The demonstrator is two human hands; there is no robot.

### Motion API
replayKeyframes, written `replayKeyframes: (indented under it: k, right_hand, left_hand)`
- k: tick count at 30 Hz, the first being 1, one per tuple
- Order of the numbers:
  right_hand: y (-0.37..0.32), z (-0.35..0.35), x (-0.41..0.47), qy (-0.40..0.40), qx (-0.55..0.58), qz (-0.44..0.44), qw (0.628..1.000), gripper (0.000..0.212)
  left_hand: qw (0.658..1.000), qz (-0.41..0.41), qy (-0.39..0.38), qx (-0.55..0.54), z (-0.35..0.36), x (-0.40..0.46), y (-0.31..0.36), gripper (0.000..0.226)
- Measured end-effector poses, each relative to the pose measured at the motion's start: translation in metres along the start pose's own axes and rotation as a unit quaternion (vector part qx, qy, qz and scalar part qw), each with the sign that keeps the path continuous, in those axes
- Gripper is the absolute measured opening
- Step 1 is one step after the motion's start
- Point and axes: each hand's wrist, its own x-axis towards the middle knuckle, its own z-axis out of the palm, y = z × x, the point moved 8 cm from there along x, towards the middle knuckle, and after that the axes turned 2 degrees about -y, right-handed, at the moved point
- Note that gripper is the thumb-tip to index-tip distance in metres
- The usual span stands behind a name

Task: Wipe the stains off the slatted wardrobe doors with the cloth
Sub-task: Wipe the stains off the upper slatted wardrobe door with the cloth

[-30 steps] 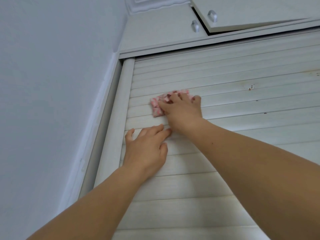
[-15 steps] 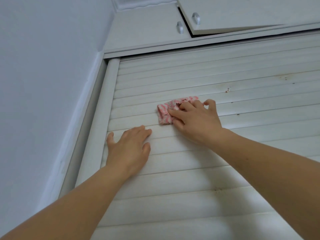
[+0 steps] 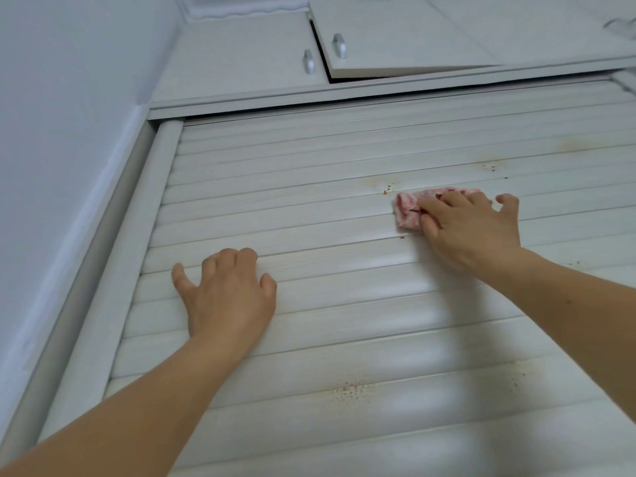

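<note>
The white slatted wardrobe door (image 3: 309,208) fills the view. My right hand (image 3: 471,228) presses a folded pink-and-white cloth (image 3: 407,211) flat against a slat at the upper right, fingers laid over it and thumb spread apart. Small reddish-brown specks (image 3: 387,190) sit just above the cloth's left end. One speck (image 3: 402,237) lies below it. More stains show further right (image 3: 492,166) and as a speckled patch (image 3: 354,390) low on the door. My left hand (image 3: 227,290) rests palm-down on the slats at the left, holding nothing.
A rounded door post (image 3: 137,256) and the wall (image 3: 51,166) border the door on the left. Above are two upper cabinet doors with metal handles (image 3: 339,46); the right one (image 3: 447,36) hangs ajar.
My right hand has slid the cloth to the right along the slats, up to the specks. The view has shifted, showing more of the door's right and lower parts. My left hand stays resting on the door.
</note>
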Motion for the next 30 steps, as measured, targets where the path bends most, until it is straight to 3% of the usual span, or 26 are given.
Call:
replayKeyframes:
  k: [7,13,17,22,25,30]
  right_hand:
    - [0.013,0.003,0.005,0.015,0.013,0.072,0.997,0.035]
    - [-0.052,0.005,-0.003,0.023,0.044,-0.066,0.997,0.037]
    - [-0.032,0.008,-0.006,0.021,0.034,-0.1,0.994,0.038]
    - [0.052,0.007,-0.007,0.026,0.039,0.038,0.998,0.039]
    - [0.047,0.008,-0.017,0.029,0.038,0.059,0.997,0.039]
    - [-0.028,0.003,-0.04,0.069,0.06,-0.06,0.994,0.033]
  left_hand:
    - [0.993,0.108,-0.013,-0.048,0.009,0.0,0.063,0.043]
    - [0.99,0.131,-0.033,-0.033,0.024,-0.004,0.086,0.048]
    - [0.99,0.14,-0.014,0.006,0.024,-0.008,0.084,0.046]
    - [0.988,0.152,-0.009,0.012,0.02,-0.007,0.083,0.045]
    - [0.989,0.148,0.006,-0.002,0.018,-0.006,0.084,0.044]
    - [0.989,0.14,0.037,-0.019,0.015,-0.004,0.085,0.057]
